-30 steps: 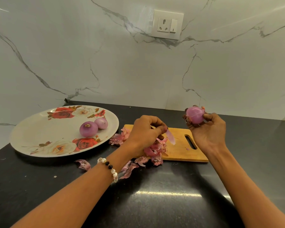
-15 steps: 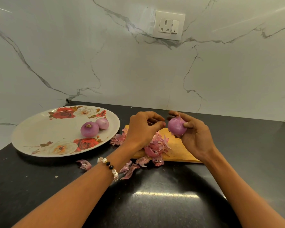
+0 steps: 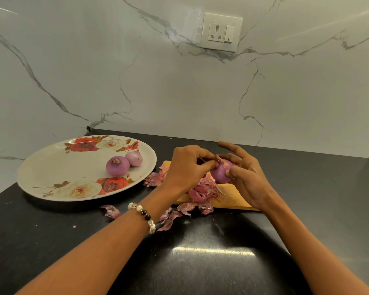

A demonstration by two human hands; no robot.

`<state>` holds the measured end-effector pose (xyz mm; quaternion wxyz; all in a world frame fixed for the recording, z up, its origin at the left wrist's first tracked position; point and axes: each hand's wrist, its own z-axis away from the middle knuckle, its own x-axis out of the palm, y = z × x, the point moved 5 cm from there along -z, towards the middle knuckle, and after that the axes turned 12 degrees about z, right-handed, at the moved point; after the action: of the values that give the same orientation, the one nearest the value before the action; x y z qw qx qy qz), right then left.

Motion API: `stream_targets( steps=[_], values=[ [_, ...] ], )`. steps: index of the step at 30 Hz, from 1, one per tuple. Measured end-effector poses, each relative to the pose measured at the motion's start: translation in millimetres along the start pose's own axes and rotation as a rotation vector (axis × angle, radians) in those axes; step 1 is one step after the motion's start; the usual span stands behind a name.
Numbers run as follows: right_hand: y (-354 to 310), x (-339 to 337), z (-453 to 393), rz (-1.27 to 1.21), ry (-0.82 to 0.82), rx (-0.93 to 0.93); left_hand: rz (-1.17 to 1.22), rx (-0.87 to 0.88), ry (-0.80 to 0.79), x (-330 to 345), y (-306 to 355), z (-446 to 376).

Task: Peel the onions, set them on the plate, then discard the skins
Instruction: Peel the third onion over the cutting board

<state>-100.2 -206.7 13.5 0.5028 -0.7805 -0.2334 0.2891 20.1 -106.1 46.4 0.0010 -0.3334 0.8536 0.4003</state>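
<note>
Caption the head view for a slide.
Both hands peel an onion over the cutting board; two onions wait on the plate.

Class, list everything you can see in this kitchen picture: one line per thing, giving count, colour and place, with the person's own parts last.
plate: one, white with red rose print, left on the countertop.
peeled onions: two, purple, touching, on the plate's right side.
held onion: one, purple, above the cutting board.
cutting board: one, wooden, centre of the countertop, partly hidden.
onion skins: a loose heap, pink, on the board and the countertop before it.
countertop: one, black.
wall: white marble, behind.
socket: one, white, on the wall.
bracelet: one, pearl and black beads, left wrist.
left hand: pinches skin at the onion's top.
right hand: holds the onion.
</note>
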Motion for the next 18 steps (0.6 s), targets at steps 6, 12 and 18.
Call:
stream_targets(
  steps=[6, 12, 18],
  values=[
    [3.0, 1.6, 0.2, 0.104, 0.009, 0.005, -0.143, 0.106, -0.038, 2.7, -1.8, -0.2],
    [3.6, 3.8, 0.5, 0.150, 0.057, -0.026, -0.141, 0.080, 0.057, 3.2, -3.8, 1.0],
    [-0.8, 10.5, 2.4, 0.172, 0.104, -0.067, -0.129, -0.013, 0.108, 2.4, -8.4, 3.3]
  ],
)
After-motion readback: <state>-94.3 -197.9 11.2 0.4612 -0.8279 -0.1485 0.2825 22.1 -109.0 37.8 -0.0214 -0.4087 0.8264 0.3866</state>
